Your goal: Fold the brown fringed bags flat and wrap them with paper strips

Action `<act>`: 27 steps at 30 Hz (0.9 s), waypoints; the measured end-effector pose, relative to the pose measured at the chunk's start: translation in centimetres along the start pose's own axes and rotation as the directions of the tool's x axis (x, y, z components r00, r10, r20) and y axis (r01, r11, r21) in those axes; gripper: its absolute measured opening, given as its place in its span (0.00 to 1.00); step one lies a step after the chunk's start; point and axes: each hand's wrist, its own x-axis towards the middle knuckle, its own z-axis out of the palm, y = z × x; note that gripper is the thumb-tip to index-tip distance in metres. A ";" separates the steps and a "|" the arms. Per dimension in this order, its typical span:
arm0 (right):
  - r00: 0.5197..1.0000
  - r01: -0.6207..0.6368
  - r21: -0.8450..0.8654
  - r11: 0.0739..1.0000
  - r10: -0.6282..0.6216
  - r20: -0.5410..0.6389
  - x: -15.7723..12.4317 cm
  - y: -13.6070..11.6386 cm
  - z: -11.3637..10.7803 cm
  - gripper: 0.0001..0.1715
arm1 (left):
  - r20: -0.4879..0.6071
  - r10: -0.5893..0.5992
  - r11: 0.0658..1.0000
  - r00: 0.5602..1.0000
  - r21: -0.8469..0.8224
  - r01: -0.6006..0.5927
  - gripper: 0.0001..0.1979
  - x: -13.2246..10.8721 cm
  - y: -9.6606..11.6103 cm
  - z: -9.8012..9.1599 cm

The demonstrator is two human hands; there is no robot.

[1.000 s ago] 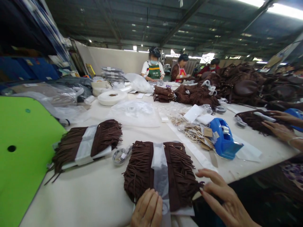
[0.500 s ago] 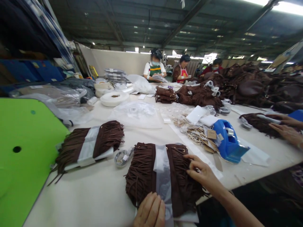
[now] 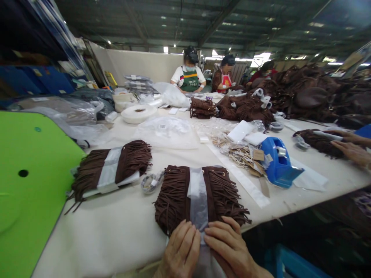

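1. The worktop [image 3: 121, 227] ends just under the lower middle of the frame. The brown fringed bag [image 3: 174, 197] lies right by that edge, so I judge a pull toward me could drag it off.
2. The bag's loose fringe fans out to the lower right, where strands could bunch under my palms.
3. The clear plastic strip [image 3: 198, 193] runs down the bag's middle. It looks slick and could skew or wrinkle under uneven pressure.
4. My left hand [image 3: 181, 249] and right hand [image 3: 228, 249] lie flat side by side on the strip's near end. My grip is wide and holds nothing, so the strip could slide.
5. The small clear roll [image 3: 149, 182] sits just left of the bag, where it could get knocked.
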 end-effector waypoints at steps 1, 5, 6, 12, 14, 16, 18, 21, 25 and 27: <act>1.000 0.000 0.020 1.000 0.000 0.005 0.1 0.2 -0.1 0.14 | 0.001 0.020 1.000 1.000 -0.019 -0.020 0.17 -0.1 -0.1 -0.1; 0.999 -0.053 0.091 0.995 0.052 0.006 1.7 1.5 0.1 0.13 | 0.074 0.018 0.999 0.997 -0.043 -0.015 0.16 0.8 -1.4 0.0; 0.996 -0.086 0.109 0.990 0.086 0.004 2.3 1.9 0.3 0.12 | 0.096 -0.012 1.000 0.995 -0.025 0.015 0.15 1.3 -1.9 0.2; 0.987 -0.157 0.107 0.982 0.160 -0.027 4.8 2.9 1.4 0.15 | 0.094 -0.086 0.995 0.992 0.065 0.080 0.13 2.9 -3.4 1.3; 0.983 -0.164 0.098 0.982 0.170 -0.061 4.9 2.5 1.4 0.13 | 0.089 -0.110 0.992 0.990 0.065 0.104 0.13 2.7 -3.3 1.4; 0.980 -0.169 0.108 0.980 0.179 -0.088 4.9 2.2 1.2 0.12 | 0.089 -0.132 0.990 0.987 0.067 0.126 0.14 2.5 -3.1 1.4; 0.981 -0.151 0.119 0.981 0.164 -0.107 5.2 2.0 0.8 0.11 | 0.107 -0.138 0.989 0.985 0.064 0.132 0.16 2.4 -3.0 1.4; 0.989 -0.097 0.173 0.980 0.115 -0.094 6.3 2.4 -0.3 0.11 | 0.115 -0.167 0.985 0.979 0.071 0.160 0.18 2.2 -3.0 1.6; 0.987 -0.091 0.371 0.924 0.133 -0.090 9.3 4.0 -2.7 0.10 | 0.066 -0.205 0.971 0.976 0.137 0.195 0.19 1.9 -3.2 1.9; 0.976 -0.107 0.440 0.891 0.179 -0.124 11.7 5.1 -3.9 0.10 | 0.108 -0.131 0.982 0.986 0.154 0.113 0.18 2.1 -3.3 1.9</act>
